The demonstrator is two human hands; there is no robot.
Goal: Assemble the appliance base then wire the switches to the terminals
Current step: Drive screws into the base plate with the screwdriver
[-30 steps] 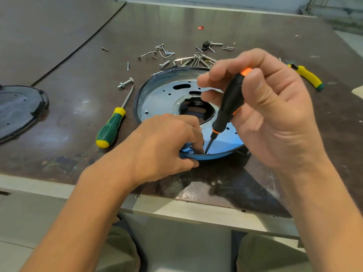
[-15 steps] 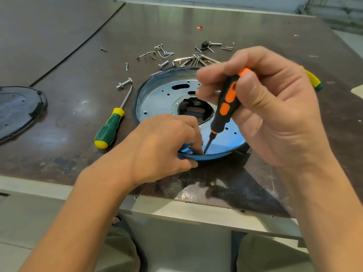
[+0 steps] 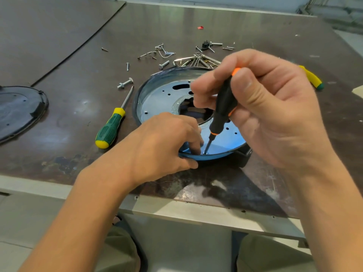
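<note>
A round shiny metal base plate (image 3: 161, 97) with holes and a central opening lies on the dark table. My left hand (image 3: 163, 142) grips its near rim, fingers curled over the edge and fingertips inside beside the screwdriver tip. My right hand (image 3: 271, 112) holds a black and orange screwdriver (image 3: 223, 108) upright, its tip (image 3: 206, 151) pressed on the plate just inside the near rim. Whatever lies under the tip is too small to make out.
A green and yellow screwdriver (image 3: 113, 126) lies left of the plate. Another yellow-handled tool (image 3: 312, 78) lies behind my right hand. Loose screws and bolts (image 3: 188, 59) are scattered beyond the plate. A dark round cover (image 3: 17, 110) sits at far left. The table edge (image 3: 176, 209) runs close to me.
The screwdriver handle has turned in my right fingers: its orange patches showed half a second ago and now face mostly away. Both hands stay in place.
</note>
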